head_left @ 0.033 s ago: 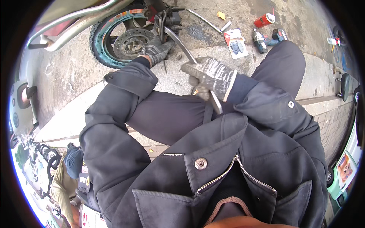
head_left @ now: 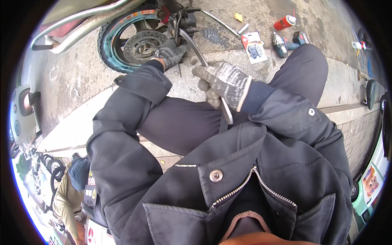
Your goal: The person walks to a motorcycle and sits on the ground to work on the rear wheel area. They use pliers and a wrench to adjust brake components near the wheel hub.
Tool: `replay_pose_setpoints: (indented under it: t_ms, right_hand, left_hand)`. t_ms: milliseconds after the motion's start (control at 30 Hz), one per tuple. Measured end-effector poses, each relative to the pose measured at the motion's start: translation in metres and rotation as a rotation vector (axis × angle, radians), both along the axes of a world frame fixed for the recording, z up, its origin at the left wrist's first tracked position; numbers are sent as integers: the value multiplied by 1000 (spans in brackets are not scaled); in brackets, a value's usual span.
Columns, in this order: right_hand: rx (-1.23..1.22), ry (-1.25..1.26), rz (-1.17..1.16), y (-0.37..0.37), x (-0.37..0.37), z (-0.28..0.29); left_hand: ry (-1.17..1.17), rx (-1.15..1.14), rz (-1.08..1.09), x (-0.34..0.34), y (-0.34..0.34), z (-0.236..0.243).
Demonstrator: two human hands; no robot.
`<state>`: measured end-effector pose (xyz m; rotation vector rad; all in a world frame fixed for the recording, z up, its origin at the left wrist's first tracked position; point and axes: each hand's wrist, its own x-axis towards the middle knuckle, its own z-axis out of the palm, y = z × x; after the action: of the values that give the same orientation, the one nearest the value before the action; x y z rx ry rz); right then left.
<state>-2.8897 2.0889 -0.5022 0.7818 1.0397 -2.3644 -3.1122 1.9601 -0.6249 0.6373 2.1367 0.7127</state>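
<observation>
In a grey knitted glove, my right hand (head_left: 222, 83) is closed round a long, flat metal pry bar (head_left: 196, 51). The bar's far end reaches into the brake caliper (head_left: 176, 29); its near end hangs over my thigh. My left hand (head_left: 170, 54), gloved too, is closed at the caliper's near side, its fingertips partly hidden. Beside it is the brake disc (head_left: 143, 47) of a motor scooter wheel (head_left: 107, 41) with a teal rim stripe. A thin metal piece (head_left: 179, 70) shows just below the left hand.
On the ground to the right lie a long-handled wrench (head_left: 220, 21), a blister pack of brake pads (head_left: 254, 47), a red spray can (head_left: 284, 22) and a cordless driver (head_left: 288, 43). A scooter's metal rail (head_left: 77, 28) crosses the upper left. Another person (head_left: 69, 196) is at the lower left.
The pry bar and my right hand have shifted slightly left, its near end swinging left and down. My left hand and the caliper have moved a little to the right.
</observation>
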Motion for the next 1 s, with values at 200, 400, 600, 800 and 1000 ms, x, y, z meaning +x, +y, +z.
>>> replay_pose_setpoints:
  t_ms: [200,400,600,800,1000]
  right_hand:
    - [-12,339,-76,-49,-23,-23]
    - [428,73,184,-50,-18,17]
    - [1109,996,842,-13,-19,50]
    - [1676,1326,688,-9,-51,49]
    - [1719,1475,639,-32,-95,58]
  left_hand:
    - [260,86,-121,-6,5,-14]
    - [286,18,-140,-1,5,-1]
    - [432,203,112,-3,12,11]
    - [370,208,179,22,8,8]
    - [400,223,214,42,-3,3]
